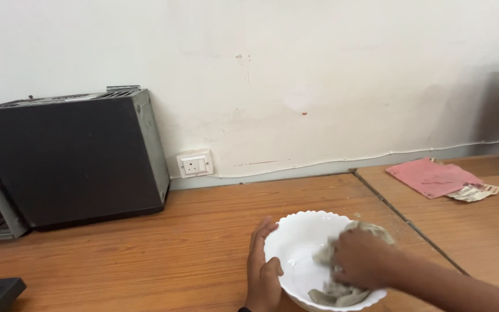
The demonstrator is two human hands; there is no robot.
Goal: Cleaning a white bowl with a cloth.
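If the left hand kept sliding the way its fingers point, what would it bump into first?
The left hand points up along the white bowl's rim toward the wall. Past the rim, bare wooden table, then probably the wall near the socket; depth is unclear.

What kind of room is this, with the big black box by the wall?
Probably an office or computer room. A computer case lies on a long wooden desk by a wall socket. The left hand steadies a white bowl; the right hand presses a grey cloth inside.
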